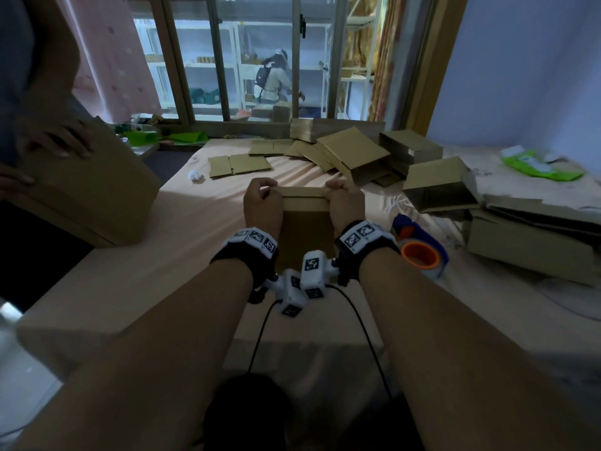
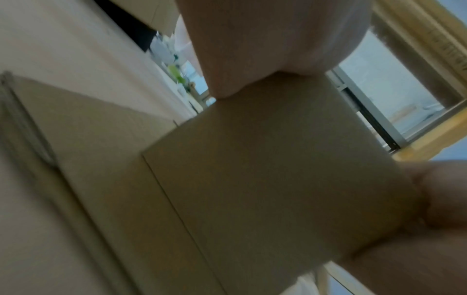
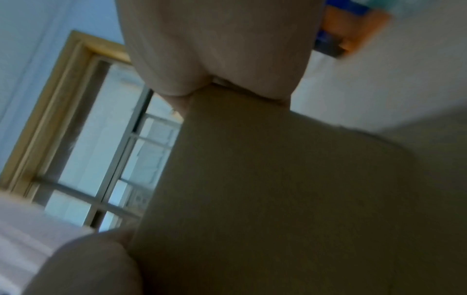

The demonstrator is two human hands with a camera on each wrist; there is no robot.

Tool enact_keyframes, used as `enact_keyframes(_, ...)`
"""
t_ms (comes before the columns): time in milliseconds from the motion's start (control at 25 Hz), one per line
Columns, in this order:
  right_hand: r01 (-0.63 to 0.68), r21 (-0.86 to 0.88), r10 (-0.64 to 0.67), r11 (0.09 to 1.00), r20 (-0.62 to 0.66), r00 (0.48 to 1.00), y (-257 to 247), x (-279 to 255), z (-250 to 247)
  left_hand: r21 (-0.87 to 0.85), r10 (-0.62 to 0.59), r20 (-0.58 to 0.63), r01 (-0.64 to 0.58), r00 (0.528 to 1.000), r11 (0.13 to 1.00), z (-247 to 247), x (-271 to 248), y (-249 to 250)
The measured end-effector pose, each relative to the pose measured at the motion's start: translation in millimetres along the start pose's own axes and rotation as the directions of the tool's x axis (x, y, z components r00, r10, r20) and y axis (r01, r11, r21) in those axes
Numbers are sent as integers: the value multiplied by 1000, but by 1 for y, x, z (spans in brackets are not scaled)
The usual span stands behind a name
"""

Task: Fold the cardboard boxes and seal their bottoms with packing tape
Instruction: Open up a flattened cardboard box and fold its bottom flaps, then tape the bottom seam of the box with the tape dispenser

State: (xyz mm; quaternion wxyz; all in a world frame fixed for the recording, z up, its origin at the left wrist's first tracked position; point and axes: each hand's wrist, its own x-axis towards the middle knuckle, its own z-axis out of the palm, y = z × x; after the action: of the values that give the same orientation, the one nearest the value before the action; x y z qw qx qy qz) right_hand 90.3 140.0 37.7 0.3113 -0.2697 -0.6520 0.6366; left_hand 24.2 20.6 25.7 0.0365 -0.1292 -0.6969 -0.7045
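**Both hands grip a cardboard box at centre frame**

The bed (image 1: 169, 242) fills the middle of the head view, its near edge at lower centre and bare sheet open at left of centre; a large carton (image 1: 87, 190) at the left edge has another person's hand (image 1: 61, 138) resting on it; folded boxes (image 1: 435, 187) and flat blanks (image 1: 240, 166) crowd the upper right; whether anything lies inside them cannot be told; the upright cardboard box (image 1: 304, 222) stands at centre, the left hand (image 1: 261, 203) and right hand (image 1: 346, 203) curled over its top corners; the tape dispenser (image 1: 419, 252) lies just right of the right wrist; only the wrist views show the palms against the box sides (image 2: 265, 169) (image 3: 278, 189), blurred.
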Motion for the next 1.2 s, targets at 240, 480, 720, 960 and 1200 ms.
enact_keyframes(240,88,-79,-86,993,24,996,-27,4,-40,43,57,-33,-56,998,998,36,-21,20)
enact_keyframes(480,14,-387,-93,922,-185,978,1,13,-95,151,66,30,-70,997,986,45,-32,2)
enact_keyframes(720,-278,-683,104,676,-286,953,62,53,-134,166,71,33,-76,997,983,41,-32,-1)
enact_keyframes(960,-399,-678,208,618,-348,914,60,2,-141,106,121,26,-124,992,987,41,-22,-5)
enact_keyframes(1200,-329,-358,119,874,-500,858,36,13,-139,101,193,53,-198,980,975,40,-20,-12)
